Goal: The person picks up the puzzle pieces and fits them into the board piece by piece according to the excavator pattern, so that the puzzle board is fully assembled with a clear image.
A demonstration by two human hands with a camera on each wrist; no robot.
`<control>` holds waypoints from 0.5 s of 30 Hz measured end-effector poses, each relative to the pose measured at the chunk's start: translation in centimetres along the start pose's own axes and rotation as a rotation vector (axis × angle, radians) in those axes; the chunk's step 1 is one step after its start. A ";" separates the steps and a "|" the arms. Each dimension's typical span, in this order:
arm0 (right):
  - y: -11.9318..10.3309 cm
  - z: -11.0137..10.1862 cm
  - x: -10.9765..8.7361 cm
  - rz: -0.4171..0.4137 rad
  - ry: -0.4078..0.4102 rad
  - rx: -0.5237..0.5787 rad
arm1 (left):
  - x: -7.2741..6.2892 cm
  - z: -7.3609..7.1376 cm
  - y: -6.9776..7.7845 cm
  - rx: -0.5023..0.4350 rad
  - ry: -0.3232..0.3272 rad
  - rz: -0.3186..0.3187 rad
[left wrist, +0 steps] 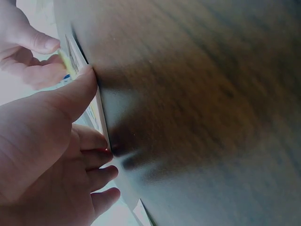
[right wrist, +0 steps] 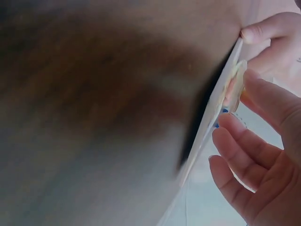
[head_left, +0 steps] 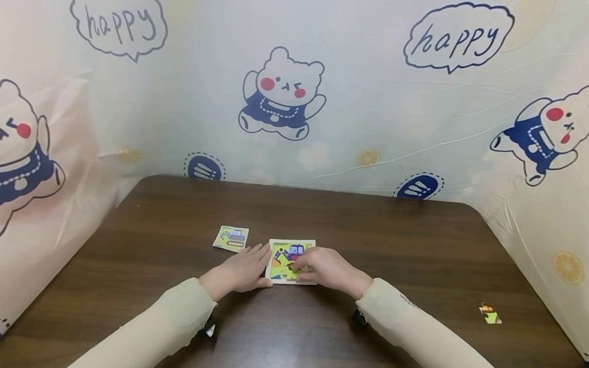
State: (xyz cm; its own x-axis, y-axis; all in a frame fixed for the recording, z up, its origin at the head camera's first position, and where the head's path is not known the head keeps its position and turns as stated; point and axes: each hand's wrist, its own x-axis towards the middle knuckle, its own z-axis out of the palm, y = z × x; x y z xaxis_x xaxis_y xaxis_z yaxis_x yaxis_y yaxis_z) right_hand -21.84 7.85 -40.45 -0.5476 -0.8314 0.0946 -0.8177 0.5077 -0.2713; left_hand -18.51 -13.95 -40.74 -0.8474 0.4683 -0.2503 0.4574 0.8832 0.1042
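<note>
A small square puzzle board (head_left: 268, 269) with a white border and a picture of a purple digger lies on the table. My left hand (head_left: 243, 271) rests along its left side with fingers straight, the thumb near the front corner. Over the right part of the board, my right hand (head_left: 331, 269) pinches a puzzle piece (right wrist: 238, 88) between thumb and forefinger. That piece stands tilted close over the picture in the right wrist view. The right hand's fingers hide part of the board in the head view.
A picture card (head_left: 231, 238) with a similar digger lies just left of the board. Loose puzzle pieces (head_left: 491, 315), green and orange, lie far to the right on the brown wooden table (head_left: 398, 230). A printed cloth (head_left: 360, 98) hangs behind the table and along both sides.
</note>
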 end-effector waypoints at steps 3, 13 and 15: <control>-0.1 0.2 0.2 -0.024 -0.010 -0.042 | 0.0 -0.1 0.0 -0.006 -0.004 -0.004; -0.2 0.4 0.8 -0.059 -0.011 -0.129 | 0.0 -0.1 0.0 -0.004 0.007 0.006; -0.1 0.5 0.8 -0.059 -0.016 -0.129 | 0.0 -0.1 0.0 -0.007 0.008 0.007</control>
State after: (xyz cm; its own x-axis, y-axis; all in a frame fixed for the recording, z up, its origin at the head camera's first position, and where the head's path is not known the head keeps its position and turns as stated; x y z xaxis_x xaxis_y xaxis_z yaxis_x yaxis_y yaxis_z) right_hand -22.08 7.01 -40.77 -0.4955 -0.8638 0.0916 -0.8652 0.4815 -0.1400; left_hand -18.48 -13.96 -40.66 -0.8462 0.4746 -0.2421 0.4615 0.8800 0.1122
